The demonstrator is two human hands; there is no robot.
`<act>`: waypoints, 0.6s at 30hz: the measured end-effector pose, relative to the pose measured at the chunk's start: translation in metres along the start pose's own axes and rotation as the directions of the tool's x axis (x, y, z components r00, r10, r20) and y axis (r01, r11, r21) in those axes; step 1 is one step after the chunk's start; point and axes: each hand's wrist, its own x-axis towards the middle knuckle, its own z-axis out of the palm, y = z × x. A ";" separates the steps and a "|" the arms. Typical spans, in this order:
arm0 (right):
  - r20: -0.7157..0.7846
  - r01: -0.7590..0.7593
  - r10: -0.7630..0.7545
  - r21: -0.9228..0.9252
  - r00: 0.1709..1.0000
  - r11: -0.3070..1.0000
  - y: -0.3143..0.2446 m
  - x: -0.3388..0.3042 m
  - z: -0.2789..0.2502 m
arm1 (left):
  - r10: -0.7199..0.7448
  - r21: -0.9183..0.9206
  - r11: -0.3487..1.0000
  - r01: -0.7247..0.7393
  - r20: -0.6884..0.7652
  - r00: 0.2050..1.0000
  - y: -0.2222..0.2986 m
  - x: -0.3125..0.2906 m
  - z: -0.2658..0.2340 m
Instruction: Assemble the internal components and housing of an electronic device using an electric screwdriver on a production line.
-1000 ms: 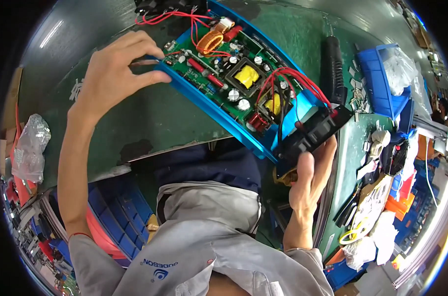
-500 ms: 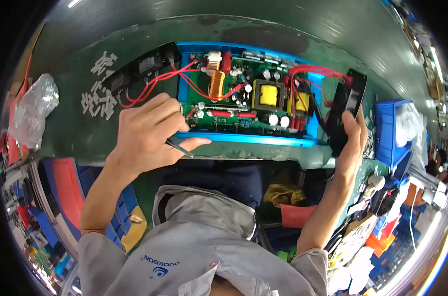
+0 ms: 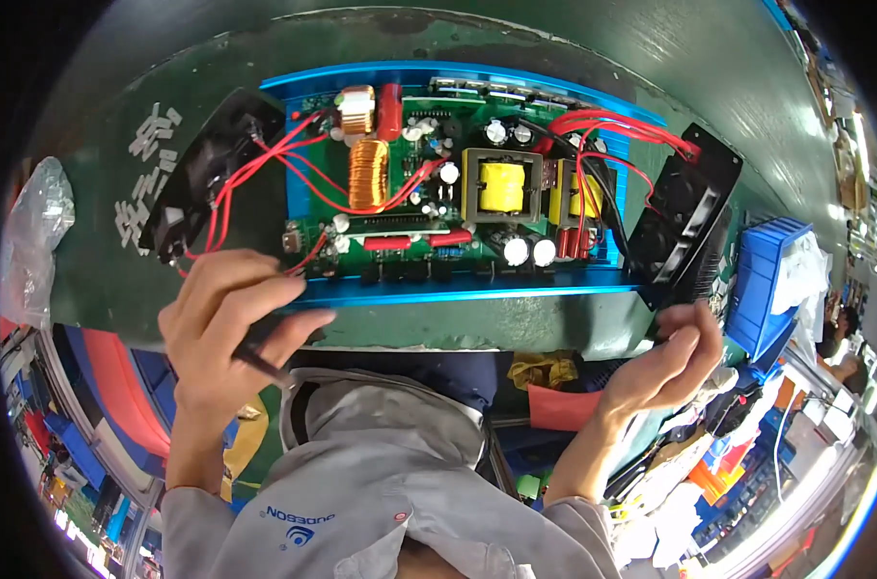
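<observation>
In front of me lies a green circuit board (image 3: 424, 207) in a blue metal housing (image 3: 458, 291), with copper coils and yellow-wrapped transformers. Its near left corner is beside my left hand (image 3: 228, 323). That hand's lower fingers wrap round a dark slim tool (image 3: 262, 367), kind unclear, while thumb and forefinger are apart. Red wires run left to a black end panel (image 3: 212, 169) with sockets. At the right, more wires lead to a tilted black fan panel (image 3: 685, 207). Below it my right hand (image 3: 675, 362) has curled fingers, at the low end of a black ribbed strip (image 3: 707, 275); their grip is partly hidden.
Small pale pieces (image 3: 144, 183) are scattered left of the socket panel. A clear plastic bag (image 3: 38, 236) lies at the far left. Right of the fan panel stands a blue bin (image 3: 768, 280) with clear plastic in it. The green table's (image 3: 410, 328) near edge borders my lap.
The housing has shifted left and looks slightly turned. My right hand has come off the fan panel and moved down toward me. My left hand has moved left and down with the tool.
</observation>
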 end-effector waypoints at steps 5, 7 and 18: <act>0.173 0.222 -0.256 0.192 0.951 0.956 -0.010 -0.021 0.011 | -0.054 -0.018 0.998 0.053 -0.082 0.995 -0.018 -0.024 -0.023; 0.241 0.242 -0.302 0.249 0.922 0.938 -0.017 -0.021 0.017 | -0.149 0.012 0.988 0.153 -0.167 0.975 -0.030 -0.045 -0.045; 0.353 0.114 -0.227 0.313 0.908 0.943 -0.032 -0.055 0.021 | -0.558 0.133 0.749 0.649 -0.401 0.726 -0.096 -0.052 -0.088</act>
